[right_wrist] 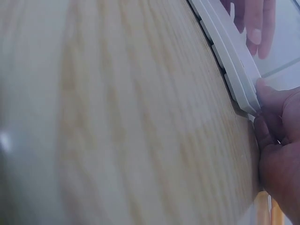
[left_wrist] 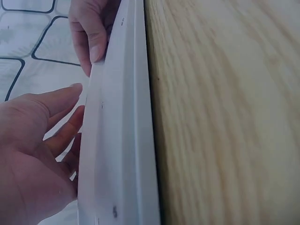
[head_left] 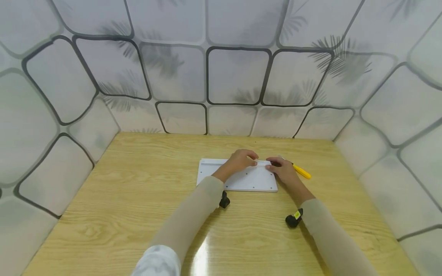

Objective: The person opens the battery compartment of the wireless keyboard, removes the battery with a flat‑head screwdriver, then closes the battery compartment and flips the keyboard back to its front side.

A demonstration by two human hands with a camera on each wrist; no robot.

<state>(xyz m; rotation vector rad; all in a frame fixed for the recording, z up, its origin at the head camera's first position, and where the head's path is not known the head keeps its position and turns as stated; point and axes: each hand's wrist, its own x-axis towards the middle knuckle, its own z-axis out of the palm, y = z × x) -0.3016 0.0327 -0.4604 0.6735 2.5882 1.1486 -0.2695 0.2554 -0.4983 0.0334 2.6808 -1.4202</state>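
A white keyboard [head_left: 243, 180] lies with its plain underside up on the wooden table; small dark screw spots dot that side. In the right wrist view, the edges of its keys show beneath the keyboard [right_wrist: 227, 47]. At its far right corner my right hand [head_left: 284, 171] pinches the end, thumb on top and fingers below. My left hand [head_left: 239, 160] hovers over the far long edge, thumb and fingers apart. Seen from the left wrist, the left hand [left_wrist: 37, 145] has its loosely bent fingertips right by the keyboard's edge [left_wrist: 101, 140] and grips nothing.
A slim tool with a yellow handle [head_left: 302, 171] lies just right of the right hand, its front end partly behind that hand. The wooden table [head_left: 138, 199] reaches to a patterned wall covering [head_left: 235, 76] at the back and sides.
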